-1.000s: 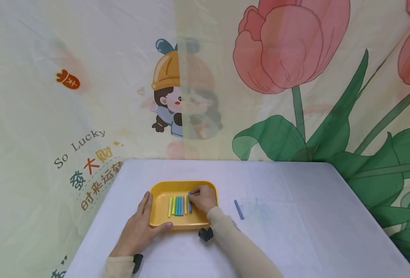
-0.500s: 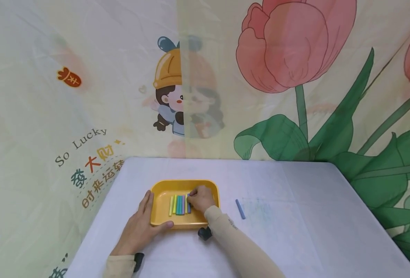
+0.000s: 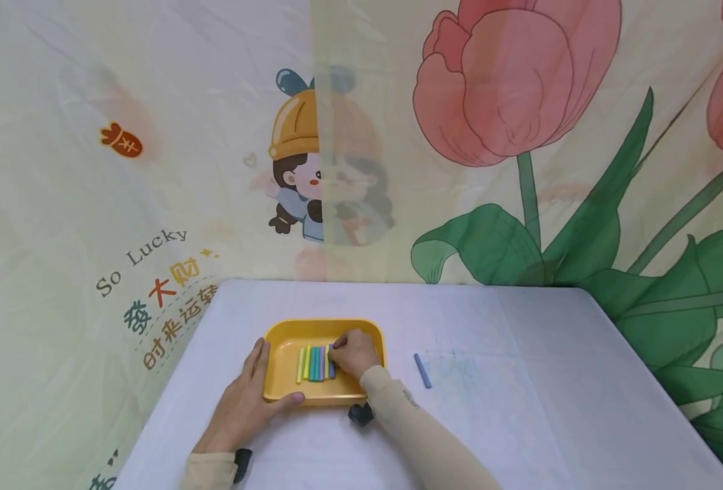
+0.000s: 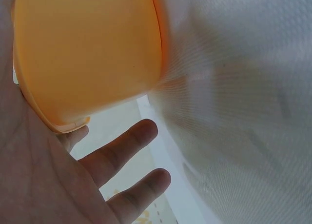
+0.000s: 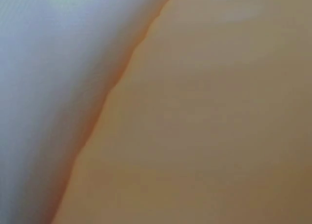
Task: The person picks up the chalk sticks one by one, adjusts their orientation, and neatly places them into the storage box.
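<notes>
In the head view a yellow tray [image 3: 281, 381] holds a row of chalk sticks [image 3: 315, 364] in yellow, teal, purple and blue, lying side by side. My right hand [image 3: 355, 354] reaches in over the tray's right side. Its thumb and fingers pinch the blue chalk stick [image 3: 332, 371] at the row's right end, partly covering it. Along the tray's left wall lies my left hand [image 3: 245, 401], fingers extended and thumb on the front rim. The left wrist view shows that hand's straight fingers [image 4: 126, 148] below the tray wall [image 4: 92, 53].
Another blue chalk stick [image 3: 422, 371] lies on the white tablecloth [image 3: 520, 408], right of the tray. Beside it is a faint blue-green smudge [image 3: 459, 371]. A printed curtain [image 3: 361, 204] hangs behind the table. The right wrist view is a blurred close-up.
My right hand has shifted slightly left, bringing the blue chalk stick closer to the yellow one beside it. My left hand stays against the tray.
</notes>
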Action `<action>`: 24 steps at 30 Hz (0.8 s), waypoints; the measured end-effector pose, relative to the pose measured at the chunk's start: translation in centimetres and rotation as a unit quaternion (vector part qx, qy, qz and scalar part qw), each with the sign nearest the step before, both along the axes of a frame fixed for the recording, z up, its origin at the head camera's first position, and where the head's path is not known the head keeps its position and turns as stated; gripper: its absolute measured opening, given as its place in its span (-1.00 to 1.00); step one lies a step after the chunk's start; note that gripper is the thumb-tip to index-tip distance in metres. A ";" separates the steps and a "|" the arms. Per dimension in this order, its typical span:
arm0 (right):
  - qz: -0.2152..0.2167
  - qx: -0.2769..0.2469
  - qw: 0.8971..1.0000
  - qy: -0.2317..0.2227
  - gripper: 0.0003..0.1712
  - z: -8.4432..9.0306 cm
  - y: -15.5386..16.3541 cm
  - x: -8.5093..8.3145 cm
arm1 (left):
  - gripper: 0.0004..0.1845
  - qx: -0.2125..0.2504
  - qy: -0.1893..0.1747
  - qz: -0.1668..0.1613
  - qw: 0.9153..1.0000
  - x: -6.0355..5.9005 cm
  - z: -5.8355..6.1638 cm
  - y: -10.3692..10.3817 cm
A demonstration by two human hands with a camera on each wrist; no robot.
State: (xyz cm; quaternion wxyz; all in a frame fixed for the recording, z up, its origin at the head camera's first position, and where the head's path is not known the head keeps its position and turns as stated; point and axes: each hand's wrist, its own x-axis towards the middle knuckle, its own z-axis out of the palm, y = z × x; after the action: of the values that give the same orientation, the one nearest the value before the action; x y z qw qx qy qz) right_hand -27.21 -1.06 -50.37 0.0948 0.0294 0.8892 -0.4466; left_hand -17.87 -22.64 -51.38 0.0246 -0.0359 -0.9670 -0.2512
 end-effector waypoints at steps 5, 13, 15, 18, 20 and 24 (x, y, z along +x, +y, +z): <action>0.002 -0.006 1.000 0.004 -0.83 0.2 0.1 0.4 | 0.40 -0.002 -0.003 0.001 1.000 0.1 0.0 0.0; 0.019 -0.029 0.999 0.032 -0.86 0.7 0.5 1.0 | 0.39 -0.005 -0.005 0.002 1.000 0.2 0.3 0.1; 0.022 -0.031 0.999 0.039 -0.86 0.9 0.5 1.2 | 0.39 -0.004 -0.006 0.002 1.000 0.2 0.4 0.1; 0.023 -0.036 0.998 0.042 -0.84 1.3 0.7 1.5 | 0.40 -0.003 -0.009 0.002 1.000 0.3 0.4 0.1; 0.025 -0.041 0.998 0.039 -0.83 1.6 0.9 1.8 | 0.40 -0.002 -0.010 0.002 1.000 0.3 0.5 0.1; 0.033 -0.042 0.998 0.046 -0.79 2.4 1.4 2.2 | 0.39 0.000 -0.006 0.001 1.000 0.3 0.4 0.1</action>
State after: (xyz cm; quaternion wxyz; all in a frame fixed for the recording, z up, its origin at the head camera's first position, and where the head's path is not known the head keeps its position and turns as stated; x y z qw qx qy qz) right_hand -24.97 0.35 -47.94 0.0695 -0.0245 0.8737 -0.4809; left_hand -17.59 -22.55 -50.93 0.0192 -0.0336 -0.9671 -0.2513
